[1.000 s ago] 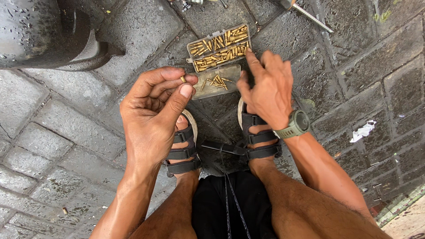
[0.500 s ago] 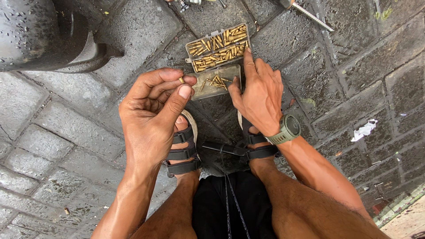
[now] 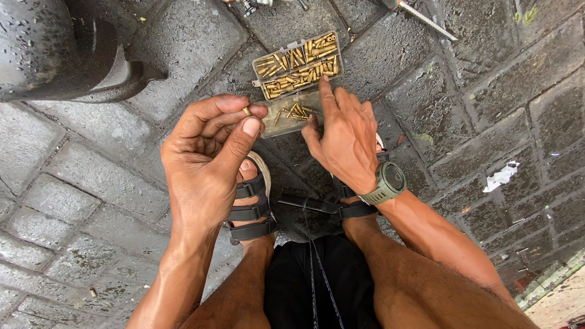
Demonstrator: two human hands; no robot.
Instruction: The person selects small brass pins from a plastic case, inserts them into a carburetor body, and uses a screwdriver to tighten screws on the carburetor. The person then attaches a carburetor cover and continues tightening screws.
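While crouched: person over paving.
Left hand (image 3: 210,161): pinching brass piece (image 3: 247,111) (tiny), just left of box (image 3: 297,65).
Right hand (image 3: 346,137): fingers loose, forefinger touching box, nearer.

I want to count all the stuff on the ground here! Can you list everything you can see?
small box: one, clear plastic, open on the paving ahead of the feet
brass pieces: many, gold, in the box and its lid
single brass piece: one, gold, pinched in the left fingers
dark rounded object: one, black, top left
metal rod: one, silver, top right
paper scrap: one, white, right
paving stones: many, grey, damp-looking
sandals: two, black straps
watch: one, green, right wrist
left hand: holds the single piece
right hand: forefinger at the box
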